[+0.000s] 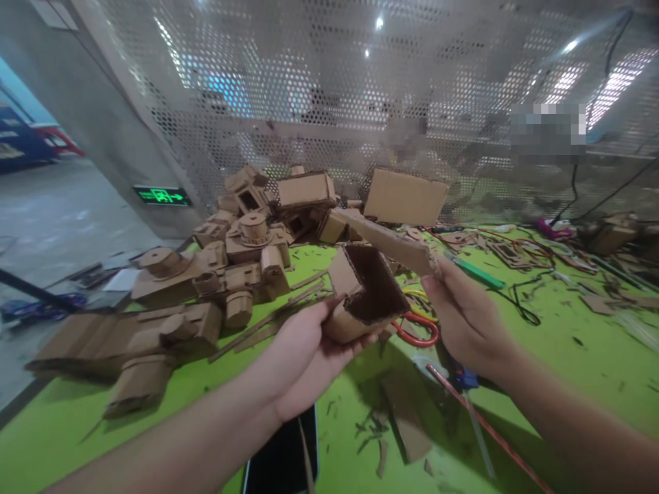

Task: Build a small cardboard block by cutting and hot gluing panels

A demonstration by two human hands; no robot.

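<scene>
Left hand [303,350]: fingers curled round an open box [368,288], held above the green surface [566,357]
Right hand [463,315]: fingers pinched on a strip [386,240]; it slants along the box's far rim, contact unclear
Progress: box walls stand, top open; strip looks unfixed; pile [241,254] of built models behind
Nearby: scissors [417,335] just under the box; phone [283,460] at the near edge
Writing: green sign [162,196] shows an arrow; no words legible

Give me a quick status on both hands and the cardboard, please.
Left grip holds open cardboard box. Right grip holds cardboard strip above it. Red-handled scissors on table beneath.
</scene>
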